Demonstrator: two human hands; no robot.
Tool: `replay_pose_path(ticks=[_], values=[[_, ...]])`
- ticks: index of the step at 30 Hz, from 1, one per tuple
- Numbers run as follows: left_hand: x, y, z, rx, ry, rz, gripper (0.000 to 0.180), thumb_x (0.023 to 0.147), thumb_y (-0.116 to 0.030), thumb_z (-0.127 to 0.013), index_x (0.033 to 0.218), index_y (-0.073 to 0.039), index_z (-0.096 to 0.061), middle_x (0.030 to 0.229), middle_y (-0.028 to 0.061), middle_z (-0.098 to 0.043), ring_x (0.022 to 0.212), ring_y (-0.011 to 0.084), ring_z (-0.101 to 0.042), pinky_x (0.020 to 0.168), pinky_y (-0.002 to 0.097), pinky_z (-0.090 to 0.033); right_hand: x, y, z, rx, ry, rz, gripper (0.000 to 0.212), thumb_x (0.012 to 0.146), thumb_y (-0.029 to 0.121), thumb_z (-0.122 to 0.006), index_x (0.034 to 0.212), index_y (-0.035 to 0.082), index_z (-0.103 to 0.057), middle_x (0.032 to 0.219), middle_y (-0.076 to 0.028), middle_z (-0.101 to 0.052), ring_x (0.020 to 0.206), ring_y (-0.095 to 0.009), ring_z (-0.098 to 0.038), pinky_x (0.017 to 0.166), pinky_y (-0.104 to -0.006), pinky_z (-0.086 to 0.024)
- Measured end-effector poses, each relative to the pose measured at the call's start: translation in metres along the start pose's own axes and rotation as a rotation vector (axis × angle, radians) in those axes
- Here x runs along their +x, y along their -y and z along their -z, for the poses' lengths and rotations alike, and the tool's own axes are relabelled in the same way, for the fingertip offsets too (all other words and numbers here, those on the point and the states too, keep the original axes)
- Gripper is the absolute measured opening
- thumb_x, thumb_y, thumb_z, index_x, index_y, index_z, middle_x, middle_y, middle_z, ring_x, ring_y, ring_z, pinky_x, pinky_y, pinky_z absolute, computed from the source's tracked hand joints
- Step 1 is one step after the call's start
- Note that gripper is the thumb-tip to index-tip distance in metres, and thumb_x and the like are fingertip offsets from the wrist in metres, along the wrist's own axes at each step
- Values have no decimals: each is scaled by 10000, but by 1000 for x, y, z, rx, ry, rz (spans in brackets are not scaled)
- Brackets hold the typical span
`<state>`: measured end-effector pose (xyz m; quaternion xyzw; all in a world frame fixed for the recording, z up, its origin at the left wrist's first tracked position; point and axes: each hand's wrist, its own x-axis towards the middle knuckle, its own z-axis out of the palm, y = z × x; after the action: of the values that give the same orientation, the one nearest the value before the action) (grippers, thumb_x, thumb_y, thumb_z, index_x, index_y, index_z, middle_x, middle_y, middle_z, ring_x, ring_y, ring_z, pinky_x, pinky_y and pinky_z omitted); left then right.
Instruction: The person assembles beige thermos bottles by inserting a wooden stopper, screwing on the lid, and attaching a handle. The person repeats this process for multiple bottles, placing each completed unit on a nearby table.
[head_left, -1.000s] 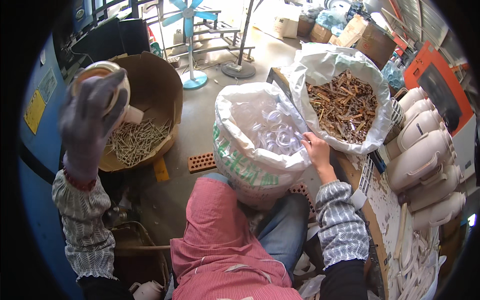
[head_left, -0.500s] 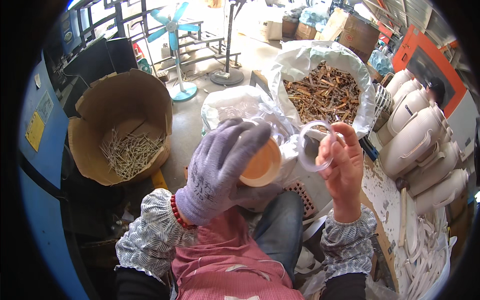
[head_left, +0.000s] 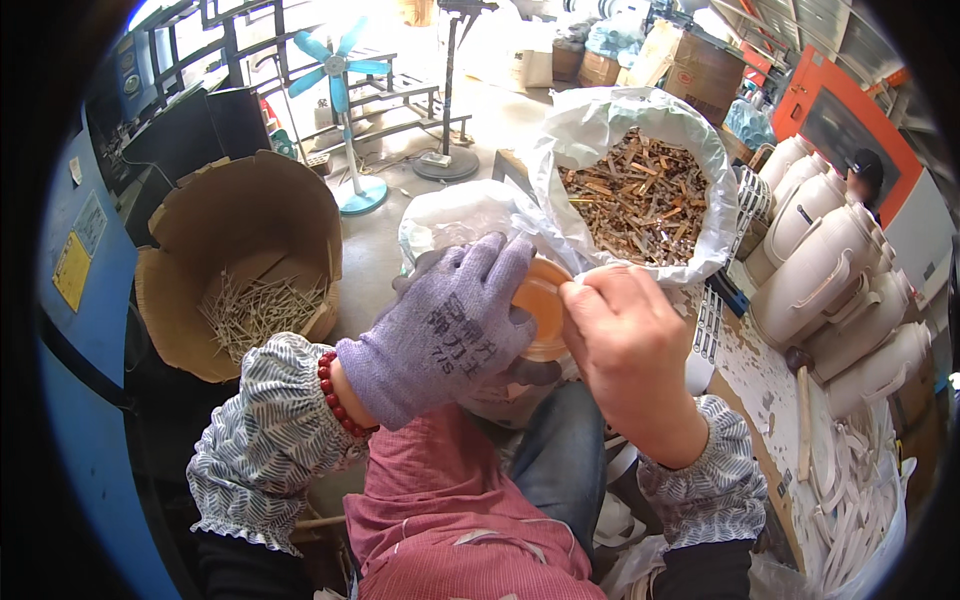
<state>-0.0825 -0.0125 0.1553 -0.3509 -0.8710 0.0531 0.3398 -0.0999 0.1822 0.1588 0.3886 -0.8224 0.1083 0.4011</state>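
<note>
My left hand (head_left: 450,335), in a grey-purple knit glove, is wrapped round a round orange container (head_left: 540,305) with a pale, translucent rim. The container's open-looking face is turned up toward me, and the glove covers its left side. My bare right hand (head_left: 630,345) is closed, thumb and fingertips pinched at the container's right edge. Its fingers hide whatever is in the pinch; the clear ring seen earlier does not show apart from the container. Behind both hands stands a white bag (head_left: 440,215) of clear plastic pieces.
A large white-lined container (head_left: 720,215) of brown scraps stands beyond my right hand. To the left are a cardboard bin (head_left: 175,290) of thin sticks and a blue fan (head_left: 362,195). Beige jugs (head_left: 820,260) line the right-hand bench; a person (head_left: 865,175) is behind them.
My right hand has come left from beside the container to its edge, and the clear ring it held up no longer shows separately. The left hand has turned, showing more of the glove's back.
</note>
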Motion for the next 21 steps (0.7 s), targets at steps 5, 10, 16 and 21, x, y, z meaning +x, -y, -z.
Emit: replay_pose_path(ticks=[5, 10, 16, 21], values=[[3, 8, 2, -267, -5, -9, 270, 666, -301, -752, 794, -102, -619, 1224, 188, -531, 1015, 342, -598, 841, 432, -507, 4, 3, -6, 24, 97, 46, 226, 704, 31, -624, 928, 6, -637, 887, -115, -601, 839, -260, -603, 682, -331, -530], [0, 29, -11, -522, -231, -129, 282, 656, -308, -809, 856, -149, -688, 1249, 196, -533, 1069, 381, -580, 871, 429, -488, 3, -10, 9, 157, 180, 298, 215, 726, 62, -609, 935, 15, -628, 981, -121, -632, 947, -270, -611, 744, -316, -544], [8, 40, -15, -779, -77, -182, 275, 640, -237, -859, 855, -160, -705, 1263, 190, -547, 1113, 396, -566, 916, 432, -467, 28, -36, 12, 279, 499, 451, 99, 749, 68, -593, 833, 80, -644, 840, -44, -611, 899, -221, -604, 752, -327, -532], [10, 39, -23, -789, -42, -166, 252, 649, -250, -843, 833, -154, -701, 1247, 174, -556, 1095, 377, -579, 902, 434, -475, 26, -45, 2, 253, 560, 435, 58, 747, 96, -597, 775, 88, -647, 836, -34, -620, 848, -213, -615, 702, -328, -532]])
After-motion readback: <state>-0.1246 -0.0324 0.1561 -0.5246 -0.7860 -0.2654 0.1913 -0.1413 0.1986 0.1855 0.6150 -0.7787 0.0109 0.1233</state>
